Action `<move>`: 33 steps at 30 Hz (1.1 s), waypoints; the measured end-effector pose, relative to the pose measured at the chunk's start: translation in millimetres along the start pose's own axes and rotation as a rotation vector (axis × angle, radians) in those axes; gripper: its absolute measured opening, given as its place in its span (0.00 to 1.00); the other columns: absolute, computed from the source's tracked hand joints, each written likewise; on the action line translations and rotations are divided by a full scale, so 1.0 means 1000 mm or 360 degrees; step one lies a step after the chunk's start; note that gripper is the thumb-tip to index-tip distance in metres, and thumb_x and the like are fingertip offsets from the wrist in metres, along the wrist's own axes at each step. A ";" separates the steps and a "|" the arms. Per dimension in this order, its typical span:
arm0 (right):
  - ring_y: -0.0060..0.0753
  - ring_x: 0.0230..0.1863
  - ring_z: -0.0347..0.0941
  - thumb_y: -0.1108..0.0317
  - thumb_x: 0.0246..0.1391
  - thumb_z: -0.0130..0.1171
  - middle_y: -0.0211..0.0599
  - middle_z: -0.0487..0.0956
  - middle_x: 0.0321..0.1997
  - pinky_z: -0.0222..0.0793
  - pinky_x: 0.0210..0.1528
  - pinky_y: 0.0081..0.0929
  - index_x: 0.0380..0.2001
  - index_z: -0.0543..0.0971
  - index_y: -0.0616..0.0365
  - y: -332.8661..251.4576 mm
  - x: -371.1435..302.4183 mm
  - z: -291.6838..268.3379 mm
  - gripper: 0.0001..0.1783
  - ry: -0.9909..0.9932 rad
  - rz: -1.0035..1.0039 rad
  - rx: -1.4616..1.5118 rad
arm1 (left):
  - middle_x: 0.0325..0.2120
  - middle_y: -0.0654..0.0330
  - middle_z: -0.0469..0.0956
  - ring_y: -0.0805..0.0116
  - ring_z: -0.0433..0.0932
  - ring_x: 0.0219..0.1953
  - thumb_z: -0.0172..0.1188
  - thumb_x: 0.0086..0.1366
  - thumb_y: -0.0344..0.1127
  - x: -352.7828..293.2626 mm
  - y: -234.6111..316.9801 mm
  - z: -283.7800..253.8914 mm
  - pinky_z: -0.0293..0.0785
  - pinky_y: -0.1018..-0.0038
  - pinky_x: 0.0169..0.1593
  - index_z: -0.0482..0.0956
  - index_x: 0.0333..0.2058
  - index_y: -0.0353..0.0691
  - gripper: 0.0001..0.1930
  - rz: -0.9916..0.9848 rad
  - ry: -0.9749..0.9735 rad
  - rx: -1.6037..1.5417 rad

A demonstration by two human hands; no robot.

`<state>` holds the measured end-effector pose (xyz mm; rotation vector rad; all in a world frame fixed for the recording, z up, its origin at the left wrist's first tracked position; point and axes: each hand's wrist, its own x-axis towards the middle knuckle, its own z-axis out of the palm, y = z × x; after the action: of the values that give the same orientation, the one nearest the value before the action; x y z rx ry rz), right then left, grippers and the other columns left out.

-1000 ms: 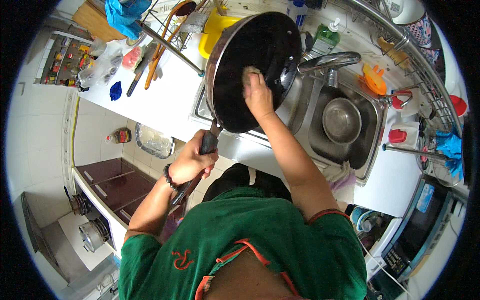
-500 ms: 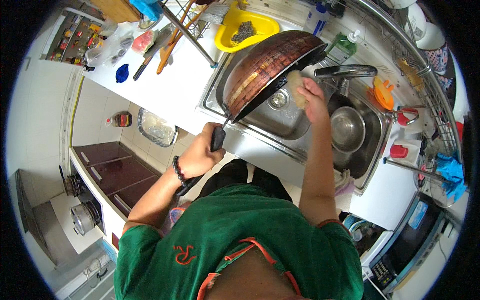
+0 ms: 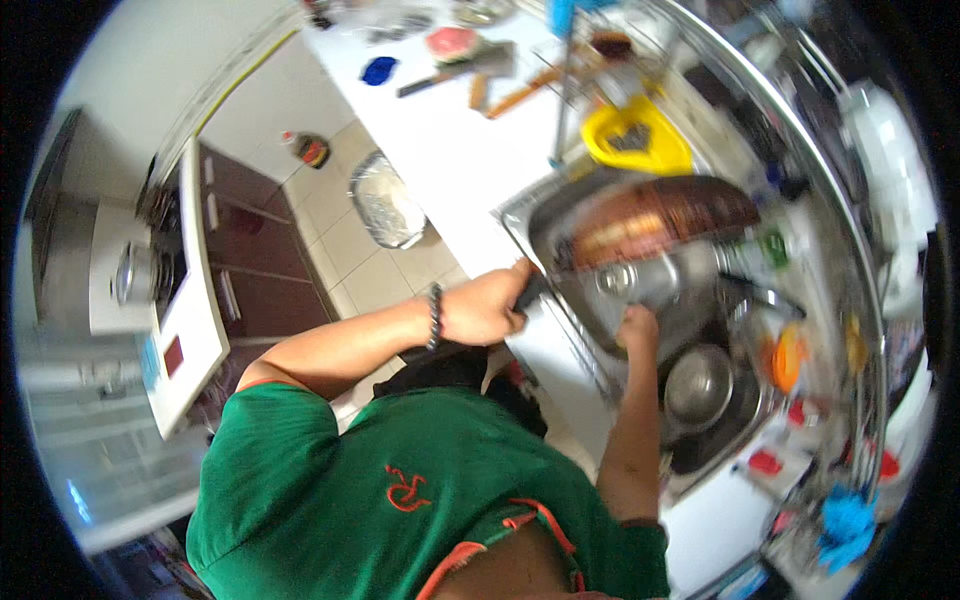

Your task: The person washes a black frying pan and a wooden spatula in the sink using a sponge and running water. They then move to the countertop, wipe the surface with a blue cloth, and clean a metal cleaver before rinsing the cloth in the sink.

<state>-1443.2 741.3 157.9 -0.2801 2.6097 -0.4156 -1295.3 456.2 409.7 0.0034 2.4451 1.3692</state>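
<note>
A large wok (image 3: 665,215), its outside brown and scorched, leans tilted on its side in the left basin of the steel sink (image 3: 535,215). My left hand (image 3: 488,305) is closed around its dark handle at the sink's front edge. Over the same basin, nearer to me than the wok, is my right hand (image 3: 638,328), fingers curled round a tan sponge mostly hidden by them. A metal bowl (image 3: 698,388) sits in the right basin. The picture is smeared by motion.
A yellow basin (image 3: 640,138) holding a dark scrubber stands behind the sink. On the left counter lie a cleaver (image 3: 455,70) and a cut piece of watermelon (image 3: 452,44). The faucet (image 3: 765,293) reaches over the sink, and a metal rack (image 3: 790,105) curves along the back.
My view has swung, shifting the whole scene. The wok has sunk lower into the basin, and my right hand with the sponge has drawn away from its rim toward me.
</note>
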 end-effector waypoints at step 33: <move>0.39 0.43 0.69 0.75 0.48 0.57 0.41 0.73 0.43 0.65 0.49 0.34 0.45 0.70 0.63 -0.185 -0.088 0.036 0.18 0.0798 -0.0143 0.1874 | 0.21 0.59 0.69 0.79 0.63 0.14 0.53 0.60 0.25 -0.246 -0.142 -0.123 0.58 0.83 0.12 0.64 0.44 0.34 0.14 -0.0199 -0.0731 -0.2404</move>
<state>-1327.5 583.9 227.5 0.1404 2.2736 -2.1083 -1076.5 238.1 421.9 -0.1646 0.6360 2.3931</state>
